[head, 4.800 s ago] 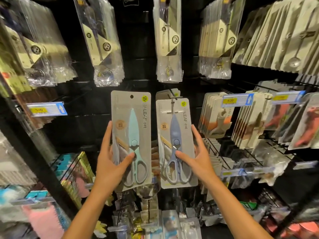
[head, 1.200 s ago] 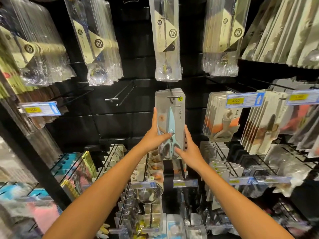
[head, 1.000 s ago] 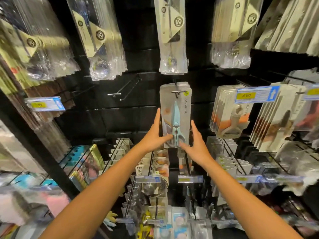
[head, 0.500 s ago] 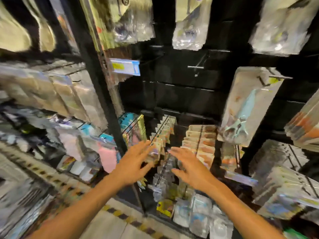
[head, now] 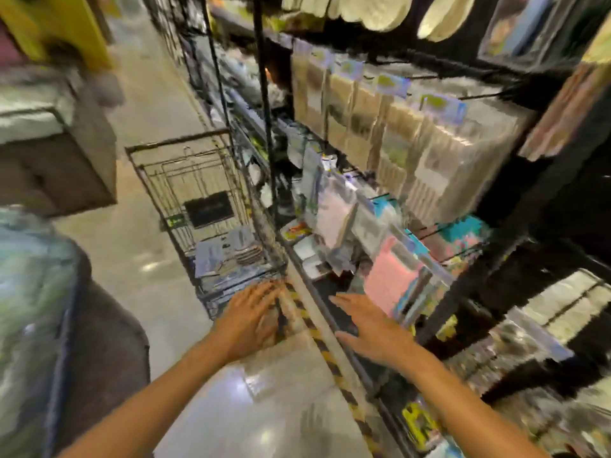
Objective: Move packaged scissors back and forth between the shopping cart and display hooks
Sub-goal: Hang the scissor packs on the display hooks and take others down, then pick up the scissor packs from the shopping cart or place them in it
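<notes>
While both hands (head: 314,319) reach empty with fingers spread, packaged scissors (head: 228,256) lie ahead in cart (head: 185,180)

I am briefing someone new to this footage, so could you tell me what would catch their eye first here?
Two bare hands reach forward low in the frame, the left hand and the right hand, both open and empty. Just beyond the left hand stands a wire shopping cart on the aisle floor, with flat packages in its bottom. To the right, blurred shelves of packaged goods fill the view.
</notes>
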Demonstrator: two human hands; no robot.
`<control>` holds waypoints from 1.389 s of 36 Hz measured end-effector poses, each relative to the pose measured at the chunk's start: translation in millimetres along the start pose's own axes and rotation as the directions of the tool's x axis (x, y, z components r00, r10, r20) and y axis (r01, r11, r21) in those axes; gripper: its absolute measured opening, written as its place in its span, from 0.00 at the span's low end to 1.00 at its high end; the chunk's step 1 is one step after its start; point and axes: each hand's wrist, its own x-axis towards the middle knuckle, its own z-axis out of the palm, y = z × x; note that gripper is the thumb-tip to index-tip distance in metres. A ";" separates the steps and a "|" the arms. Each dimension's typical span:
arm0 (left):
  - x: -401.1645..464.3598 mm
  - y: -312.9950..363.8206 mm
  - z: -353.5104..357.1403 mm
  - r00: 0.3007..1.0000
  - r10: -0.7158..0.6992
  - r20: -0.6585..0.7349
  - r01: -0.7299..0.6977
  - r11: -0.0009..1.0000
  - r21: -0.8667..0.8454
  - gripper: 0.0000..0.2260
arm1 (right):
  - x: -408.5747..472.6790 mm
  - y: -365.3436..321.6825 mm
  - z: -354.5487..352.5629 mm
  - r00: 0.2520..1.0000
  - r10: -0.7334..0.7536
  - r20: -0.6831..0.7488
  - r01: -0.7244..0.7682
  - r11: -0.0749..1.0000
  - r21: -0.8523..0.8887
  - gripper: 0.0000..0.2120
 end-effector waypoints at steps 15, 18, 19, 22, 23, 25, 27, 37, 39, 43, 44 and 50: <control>-49.1 -152.9 3.6 0.916 -0.395 0.070 0.393 0.919 0.038 0.37 | 181.4 -61.0 59.5 0.960 -0.099 0.261 0.099 0.995 0.014 0.33; -30.9 -166.4 2.8 0.896 -0.426 0.122 0.426 0.904 0.032 0.41 | 222.3 -57.5 55.9 0.945 -0.132 0.301 0.145 0.989 -0.022 0.32; -23.1 -171.7 2.9 0.887 -0.441 0.135 0.441 0.897 0.033 0.42 | 237.3 -55.7 54.2 0.942 -0.135 0.307 0.149 0.989 -0.022 0.32; 4.4 -189.6 3.5 0.874 -0.467 0.135 0.468 0.883 0.031 0.43 | 284.6 -49.9 48.9 0.934 -0.147 0.325 0.160 0.987 -0.015 0.32; 15.1 -195.9 3.3 0.868 -0.476 0.144 0.478 0.878 0.023 0.44 | 301.2 -47.7 47.7 0.929 -0.154 0.336 0.169 0.985 -0.015 0.31; 38.0 -209.2 2.8 0.855 -0.490 0.172 0.497 0.868 0.001 0.44 | 335.1 -42.4 45.3 0.919 -0.168 0.358 0.182 0.983 -0.007 0.31; 60.6 -222.2 2.5 0.834 -0.513 0.202 0.527 0.850 -0.016 0.43 | 371.2 -34.7 42.9 0.909 -0.171 0.380 0.186 0.983 -0.002 0.31; 160.9 -273.1 28.9 0.755 -0.576 0.313 0.613 0.790 -0.028 0.33 | 505.8 -11.7 48.8 0.810 -0.125 0.572 0.180 0.983 -0.039 0.28; 170.3 -280.9 36.7 0.755 -0.565 0.333 0.610 0.791 -0.043 0.33 | 522.6 -9.7 55.8 0.796 -0.109 0.595 0.154 0.988 -0.025 0.29; 181.2 -301.8 51.1 0.740 -0.565 0.365 0.630 0.773 -0.081 0.32 | 545.1 -16.5 71.2 0.776 -0.091 0.624 0.140 0.990 -0.029 0.32; 183.3 -307.6 54.7 0.746 -0.577 0.332 0.635 0.768 -0.091 0.32 | 550.0 -19.5 73.4 0.764 -0.091 0.638 0.141 0.990 -0.027 0.32; 199.3 -334.1 72.9 0.690 -0.578 0.435 0.675 0.731 -0.099 0.31 | 569.6 -19.0 91.7 0.783 -0.031 0.621 0.048 0.999 -0.011 0.31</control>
